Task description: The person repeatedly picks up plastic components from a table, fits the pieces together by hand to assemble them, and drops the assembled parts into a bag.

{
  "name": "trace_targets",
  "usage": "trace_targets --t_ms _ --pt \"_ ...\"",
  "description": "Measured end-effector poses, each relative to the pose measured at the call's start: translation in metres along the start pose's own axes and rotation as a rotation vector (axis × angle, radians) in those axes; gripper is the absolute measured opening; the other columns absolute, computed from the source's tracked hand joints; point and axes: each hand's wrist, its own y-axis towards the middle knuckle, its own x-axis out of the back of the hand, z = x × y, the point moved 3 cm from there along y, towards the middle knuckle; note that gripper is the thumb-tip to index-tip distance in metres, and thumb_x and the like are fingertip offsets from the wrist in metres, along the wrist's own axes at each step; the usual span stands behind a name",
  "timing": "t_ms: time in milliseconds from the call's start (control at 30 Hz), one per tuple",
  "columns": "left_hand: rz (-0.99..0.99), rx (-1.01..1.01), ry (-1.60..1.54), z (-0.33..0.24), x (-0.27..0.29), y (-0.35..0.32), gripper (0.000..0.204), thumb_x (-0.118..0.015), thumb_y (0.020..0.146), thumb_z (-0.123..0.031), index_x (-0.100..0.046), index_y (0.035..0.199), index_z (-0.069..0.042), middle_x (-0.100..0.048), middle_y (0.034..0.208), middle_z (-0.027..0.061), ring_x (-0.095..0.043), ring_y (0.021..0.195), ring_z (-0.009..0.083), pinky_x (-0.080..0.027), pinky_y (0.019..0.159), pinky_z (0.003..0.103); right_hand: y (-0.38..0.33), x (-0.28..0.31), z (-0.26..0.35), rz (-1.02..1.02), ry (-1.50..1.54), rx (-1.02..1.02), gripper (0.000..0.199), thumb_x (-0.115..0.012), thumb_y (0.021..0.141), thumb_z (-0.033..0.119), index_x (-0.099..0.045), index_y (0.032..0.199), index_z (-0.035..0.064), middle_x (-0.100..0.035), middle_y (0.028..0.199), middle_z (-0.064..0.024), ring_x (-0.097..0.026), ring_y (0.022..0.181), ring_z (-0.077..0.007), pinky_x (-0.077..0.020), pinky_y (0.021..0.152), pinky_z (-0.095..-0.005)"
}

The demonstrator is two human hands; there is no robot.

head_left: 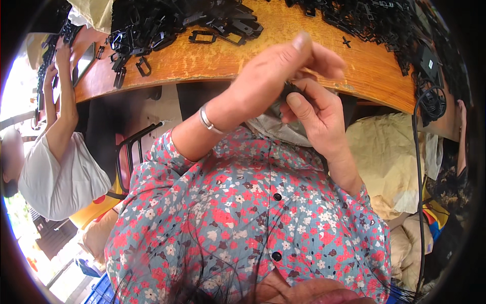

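Note:
My right hand (324,114) pinches a small black plastic part (289,91) between thumb and fingers, just in front of the table's near edge. Most of that part is covered by my hands, so its full shape stays hidden. Above and across it reaches my left hand (276,68), with a silver bangle on the wrist. Its thumb and upper fingers stretch out, apart from one another; the lower fingers are partly hidden behind the palm, close to the right fingertips. A grey cloth bag or fabric (283,129) shows beneath both hands.
Black plastic frames (202,37) lie heaped on the worn wooden table (187,66), with another black heap (369,23) at far right. A black cable (419,152) hangs at right beside a beige sack (382,157). Another person (63,167) works at left; someone's arm (461,137) shows at far right.

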Motion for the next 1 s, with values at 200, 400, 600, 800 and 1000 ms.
trace_targets --t_ms 200,400,600,800,1000 --pt "0.164 -0.406 0.325 0.02 -0.011 -0.018 0.06 -0.032 0.117 -0.043 -0.069 0.118 0.005 -0.071 0.119 0.0203 -0.068 0.111 0.0283 -0.053 0.098 0.041 -0.015 -0.004 0.008 0.009 -0.271 0.307 0.022 -0.075 0.097 0.008 -0.072 0.116 -0.0024 -0.074 0.097 -0.0099 -0.072 0.085 -0.0184 -0.0573 0.076 -0.0309" --pt "0.056 -0.499 0.21 0.021 -0.015 -0.04 0.056 -0.033 0.117 -0.04 -0.067 0.113 0.004 -0.07 0.118 0.0241 -0.069 0.11 0.0301 -0.054 0.098 0.04 -0.019 -0.014 0.034 0.088 -0.514 0.438 0.028 -0.078 0.09 0.006 -0.073 0.117 -0.0003 -0.075 0.103 -0.0155 -0.075 0.097 -0.0316 -0.059 0.081 -0.0392" --pt "-0.336 -0.282 0.062 0.031 0.012 -0.028 0.044 -0.042 0.116 -0.032 -0.068 0.11 0.003 -0.074 0.098 0.0138 -0.07 0.092 0.0168 -0.056 0.086 0.03 -0.003 -0.023 0.016 0.096 -0.198 -0.063 0.027 -0.069 0.099 0.007 -0.065 0.124 -0.0023 -0.075 0.099 -0.0163 -0.076 0.088 -0.0233 -0.0587 0.078 -0.0337" --pt "-0.451 -0.309 0.312 0.022 0.026 -0.034 0.037 -0.047 0.115 -0.027 -0.07 0.109 0.001 -0.073 0.091 0.0073 -0.068 0.085 0.0112 -0.053 0.078 0.025 -0.017 -0.015 0.001 0.2 0.031 -0.193 0.032 -0.069 0.101 0.006 -0.06 0.129 -0.0038 -0.075 0.096 -0.0124 -0.075 0.087 -0.0145 -0.0586 0.076 -0.0277" --pt "-0.419 -0.339 0.319 0.025 0.024 -0.038 0.035 -0.049 0.115 -0.027 -0.069 0.108 0.001 -0.073 0.091 0.0075 -0.068 0.084 0.0113 -0.053 0.078 0.025 -0.019 -0.015 -0.008 0.167 -0.213 -0.043 0.022 -0.07 0.1 0.006 -0.062 0.119 -0.0032 -0.073 0.081 -0.0104 -0.075 0.073 -0.0174 -0.0587 0.068 -0.03"
